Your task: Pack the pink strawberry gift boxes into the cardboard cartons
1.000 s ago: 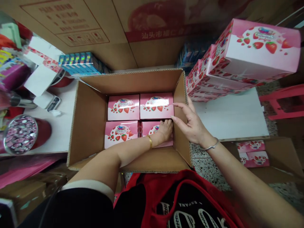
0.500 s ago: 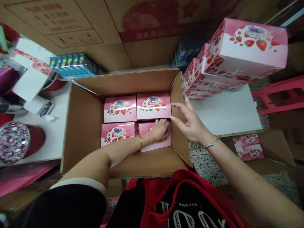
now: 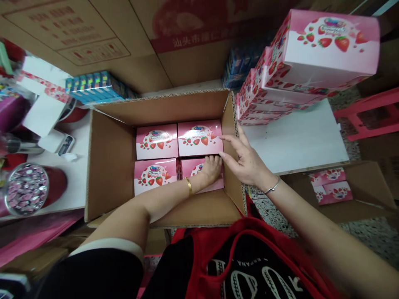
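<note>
A: Item one, the open cardboard carton. Contents?

B: Four pink strawberry-print boxes in two rows of two, packed against the carton's right wall. Far row: far-left box and far-right box. Near row: near-left box and near-right box, the last partly covered by a hand. Bare cardboard floor shows along the carton's left side and near edge.

A: Item two, the left hand?

B: Inside the carton, palm down on the near-right box at its far right corner. Fingers curled and close together, tips at the seam where it meets the far-right box. Whether they grip the edge I cannot tell. Gold bangle on that wrist.

A: Item three, the right hand?

B: Over the carton's right wall. Fingers loosely spread and extended, the tips touching the right edge of the far-right box; thumb pointing toward the left hand's fingers. It holds nothing. Silver bracelet on the wrist.

A: Surroundings?

B: A leaning stack of pink boxes on a white board to the right of the carton. A blue pack beyond its far left corner. A round tub of wrapped sweets to the left. A second carton at lower right holding more pink boxes.
</note>
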A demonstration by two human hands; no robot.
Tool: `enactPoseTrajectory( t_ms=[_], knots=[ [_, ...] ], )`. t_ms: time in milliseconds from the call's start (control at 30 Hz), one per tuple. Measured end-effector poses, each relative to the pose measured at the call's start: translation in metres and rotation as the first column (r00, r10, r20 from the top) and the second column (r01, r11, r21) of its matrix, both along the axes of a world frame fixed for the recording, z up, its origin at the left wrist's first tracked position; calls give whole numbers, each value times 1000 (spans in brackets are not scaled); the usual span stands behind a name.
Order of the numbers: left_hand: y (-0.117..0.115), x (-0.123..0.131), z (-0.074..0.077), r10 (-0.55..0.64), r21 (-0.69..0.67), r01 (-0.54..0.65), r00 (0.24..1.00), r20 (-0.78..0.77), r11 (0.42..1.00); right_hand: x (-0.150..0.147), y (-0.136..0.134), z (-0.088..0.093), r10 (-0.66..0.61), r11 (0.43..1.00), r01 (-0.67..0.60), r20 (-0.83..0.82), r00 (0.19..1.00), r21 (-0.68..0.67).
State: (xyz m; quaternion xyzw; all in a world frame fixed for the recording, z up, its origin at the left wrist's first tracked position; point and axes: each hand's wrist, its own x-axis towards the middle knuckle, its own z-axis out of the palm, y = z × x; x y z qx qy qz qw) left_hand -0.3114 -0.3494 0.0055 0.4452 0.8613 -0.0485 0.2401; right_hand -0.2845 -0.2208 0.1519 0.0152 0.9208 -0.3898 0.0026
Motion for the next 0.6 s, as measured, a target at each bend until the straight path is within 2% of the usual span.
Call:
enactPoseTrajectory(
  t_ms=[100,233,333,433,467,500,533,567,600],
  knots=[
    [10,3,5,54,-17,-54,999,-8,998,-2,-6,1,-6,1000,5,-22,1000,-17],
    [6,-1,18,1,27,-1,1000,7,1000,-3,-6,3,-12,1000,12,-23,1000,-23],
    [-15,-7,33,-48,65,44,997,65,997,-1,-2,4,-11,1000,11,13,1000,3],
    [-51,-13,56,-70,141,46,984,166,989,0,1,4,-15,1000,15,26,1000,5],
    [-65,-15,65,-31,185,-6,980,199,983,0,1,4,-20,1000,20,24,1000,-6],
    [-80,-17,74,56,226,-111,970,236,968,0,0,4,-26,999,26,22,999,-21],
    [-94,-19,82,195,244,-267,939,282,932,-1,0,3,-31,999,32,19,999,-35],
    [-108,-21,88,359,228,-445,871,336,866,-1,-1,3,-34,998,35,17,999,-47],
    [-119,-23,93,513,176,-610,763,392,773,-1,-2,3,-36,998,36,15,999,-55]
  ],
)
